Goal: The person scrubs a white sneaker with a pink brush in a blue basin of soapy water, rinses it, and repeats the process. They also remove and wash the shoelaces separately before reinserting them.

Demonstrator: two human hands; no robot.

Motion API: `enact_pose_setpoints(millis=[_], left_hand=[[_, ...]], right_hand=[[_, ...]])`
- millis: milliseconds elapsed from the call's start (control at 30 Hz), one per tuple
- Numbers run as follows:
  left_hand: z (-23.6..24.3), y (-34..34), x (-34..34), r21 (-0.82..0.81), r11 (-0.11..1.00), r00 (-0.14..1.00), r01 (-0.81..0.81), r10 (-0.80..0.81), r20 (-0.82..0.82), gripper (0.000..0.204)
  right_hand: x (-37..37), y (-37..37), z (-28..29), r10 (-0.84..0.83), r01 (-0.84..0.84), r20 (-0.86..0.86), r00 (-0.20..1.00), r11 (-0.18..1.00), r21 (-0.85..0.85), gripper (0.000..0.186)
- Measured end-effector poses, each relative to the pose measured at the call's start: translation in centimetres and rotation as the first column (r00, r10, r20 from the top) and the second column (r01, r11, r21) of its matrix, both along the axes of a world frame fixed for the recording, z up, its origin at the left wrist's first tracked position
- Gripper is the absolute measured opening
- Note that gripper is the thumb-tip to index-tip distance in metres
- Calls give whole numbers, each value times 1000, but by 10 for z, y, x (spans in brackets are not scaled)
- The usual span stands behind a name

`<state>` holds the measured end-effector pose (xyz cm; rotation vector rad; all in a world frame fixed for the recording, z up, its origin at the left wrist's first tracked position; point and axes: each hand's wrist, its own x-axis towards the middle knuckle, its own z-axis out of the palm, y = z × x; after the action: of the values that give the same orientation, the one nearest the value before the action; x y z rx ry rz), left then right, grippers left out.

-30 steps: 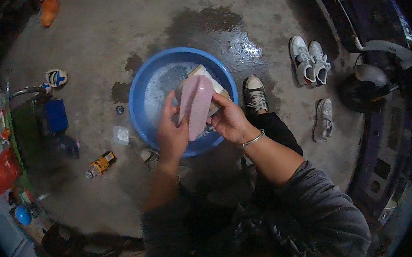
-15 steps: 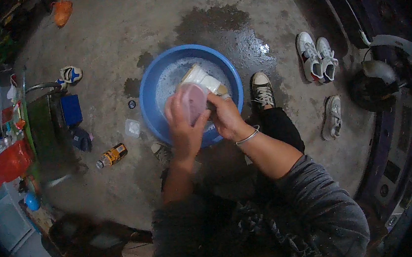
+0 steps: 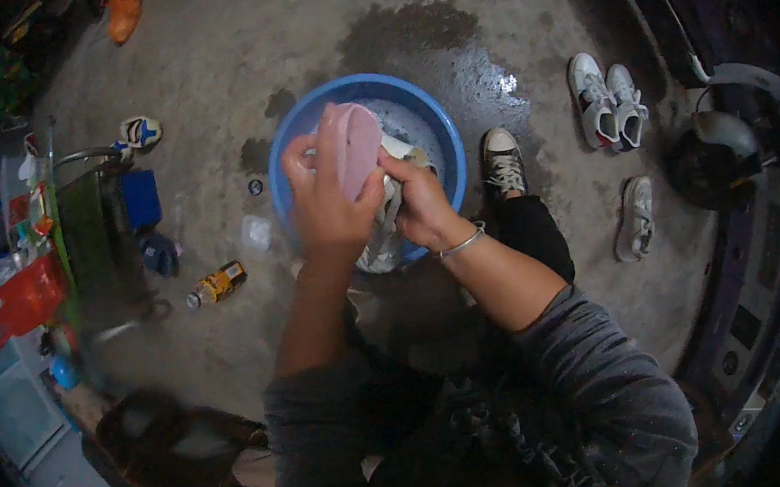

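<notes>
My left hand [image 3: 325, 198] is closed round a pink oval scrub brush [image 3: 361, 148], its flat back facing up and its bristle side hidden. Just right of it, my right hand [image 3: 426, 204] grips a wet white shoe [image 3: 379, 247], which is partly covered by the brush and my fingers. Both are held over a blue basin [image 3: 365, 79] of sudsy water, foam showing at its upper right. On my right wrist is a silver bangle [image 3: 465, 239].
White sneakers [image 3: 604, 101] and a single white shoe [image 3: 636, 218] stand at right. Left of the basin lie a yellow-labelled bottle [image 3: 218, 283] and a clear plastic piece [image 3: 256, 233]. My dark canvas shoe [image 3: 502, 162] is beside the basin; wet concrete [image 3: 412, 35] lies beyond.
The brush has moved up and left with my left hand and turned more upright. The white shoe has swung round, one end now pointing down toward me over the near rim.
</notes>
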<state>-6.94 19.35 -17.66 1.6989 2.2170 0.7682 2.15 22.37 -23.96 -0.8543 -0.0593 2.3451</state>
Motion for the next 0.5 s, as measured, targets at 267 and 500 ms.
enact_pose_setpoints(millis=[267,500], left_hand=[[-38,-71,5,-118,993,990,0,17,141,71],[-1,-28,15,21,1000,986,0,-3,168,80]], right_hand=[[23,21,9,-98,79,-114,989,984,-161,36],[19,11,20,-10,9,-4,1000,997,-76,34]])
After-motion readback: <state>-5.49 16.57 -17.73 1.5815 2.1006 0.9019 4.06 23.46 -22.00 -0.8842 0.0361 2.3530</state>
